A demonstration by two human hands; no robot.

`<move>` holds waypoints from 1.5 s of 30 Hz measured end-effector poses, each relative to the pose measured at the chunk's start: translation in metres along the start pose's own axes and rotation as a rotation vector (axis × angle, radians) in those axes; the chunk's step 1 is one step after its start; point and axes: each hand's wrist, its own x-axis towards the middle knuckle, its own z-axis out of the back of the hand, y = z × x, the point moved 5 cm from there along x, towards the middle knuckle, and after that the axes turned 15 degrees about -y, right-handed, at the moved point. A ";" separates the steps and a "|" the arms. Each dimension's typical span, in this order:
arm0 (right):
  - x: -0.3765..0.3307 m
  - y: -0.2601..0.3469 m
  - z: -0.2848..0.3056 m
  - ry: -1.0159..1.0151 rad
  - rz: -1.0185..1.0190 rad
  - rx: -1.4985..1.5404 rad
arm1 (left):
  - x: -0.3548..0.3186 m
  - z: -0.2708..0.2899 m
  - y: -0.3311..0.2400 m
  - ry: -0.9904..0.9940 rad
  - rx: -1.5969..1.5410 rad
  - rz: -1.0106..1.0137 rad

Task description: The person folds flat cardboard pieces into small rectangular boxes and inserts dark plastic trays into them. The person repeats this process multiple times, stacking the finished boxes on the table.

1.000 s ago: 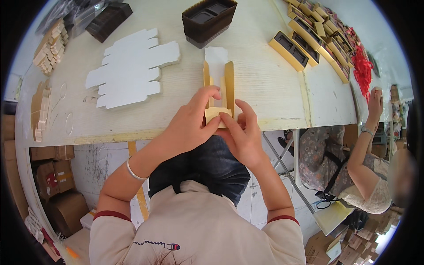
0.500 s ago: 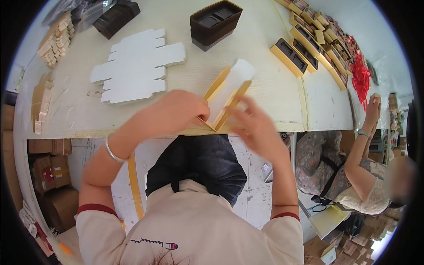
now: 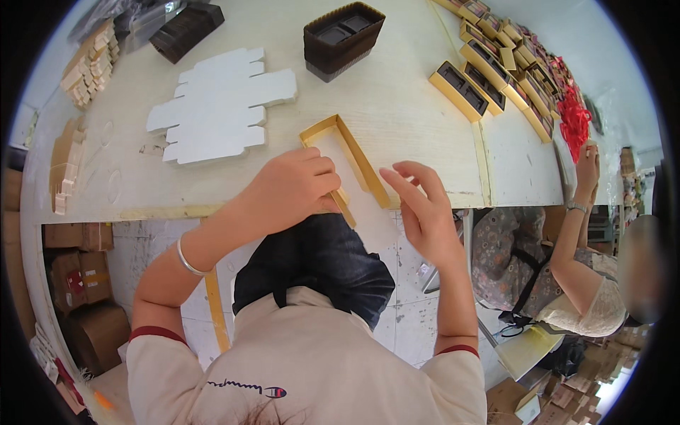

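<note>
A partly folded cardboard box [image 3: 360,163], gold outside and white inside, lies at the table's front edge. Its far end and long sides stand up, while its near end spreads flat past the edge. My left hand [image 3: 304,185] is closed on the box's left wall, fingers over the rim. Just right of the box, my right hand [image 3: 425,205] is held with its fingers apart and nothing in them. Beyond my left hand lies a stack of flat white box blanks [image 3: 216,106] with tabbed edges.
A stack of dark plastic trays [image 3: 342,39] stands at the back middle. Gold boxes with dark trays [image 3: 459,91] crowd the right side, beside red ribbon [image 3: 575,122]. At the far left are stacked cardboard pieces [image 3: 88,64]. Another person [image 3: 559,276] works on the right.
The box has turned round, so its upright end now faces away and its flat end points toward me. My right hand has come off its right wall and moved lower.
</note>
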 end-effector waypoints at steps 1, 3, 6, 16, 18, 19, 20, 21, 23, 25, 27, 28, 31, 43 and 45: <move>-0.001 -0.003 -0.004 0.079 0.057 -0.043 | -0.001 0.001 0.001 -0.024 -0.025 -0.022; -0.006 -0.006 -0.013 0.213 0.136 -0.061 | -0.001 0.005 -0.002 -0.055 0.019 -0.108; -0.010 -0.005 -0.024 0.328 0.184 0.012 | -0.008 0.006 -0.007 -0.048 -0.025 -0.084; -0.001 0.000 -0.050 0.202 0.110 0.039 | -0.016 -0.019 0.002 -0.027 -0.232 0.274; -0.003 -0.002 -0.052 0.168 0.023 0.069 | -0.013 -0.017 -0.007 -0.167 -0.216 0.298; -0.005 -0.005 -0.052 0.165 -0.038 0.093 | -0.012 -0.016 -0.010 -0.236 -0.209 0.309; -0.008 -0.007 -0.052 0.163 -0.098 0.117 | -0.012 -0.018 -0.012 -0.254 -0.179 0.288; -0.010 -0.006 -0.051 0.166 -0.143 0.153 | -0.013 -0.022 -0.013 -0.272 -0.150 0.266; -0.015 -0.006 -0.050 0.173 -0.228 0.227 | -0.015 -0.025 -0.013 -0.277 -0.129 0.267; -0.013 0.003 -0.038 0.183 -0.142 0.201 | -0.017 -0.027 -0.010 -0.253 -0.142 0.313; -0.016 0.009 -0.029 0.177 -0.026 0.138 | -0.016 -0.027 -0.010 -0.239 -0.155 0.334; -0.018 0.012 -0.027 0.168 0.049 0.090 | -0.016 -0.027 -0.009 -0.233 -0.160 0.345; -0.025 0.008 -0.027 0.115 0.144 0.062 | -0.013 -0.020 -0.010 -0.200 -0.221 0.310; -0.027 -0.006 -0.038 0.137 -0.184 0.314 | -0.011 -0.026 -0.007 -0.176 -0.234 0.321; -0.025 0.004 -0.029 0.156 0.003 0.165 | -0.012 -0.026 -0.005 -0.171 -0.260 0.356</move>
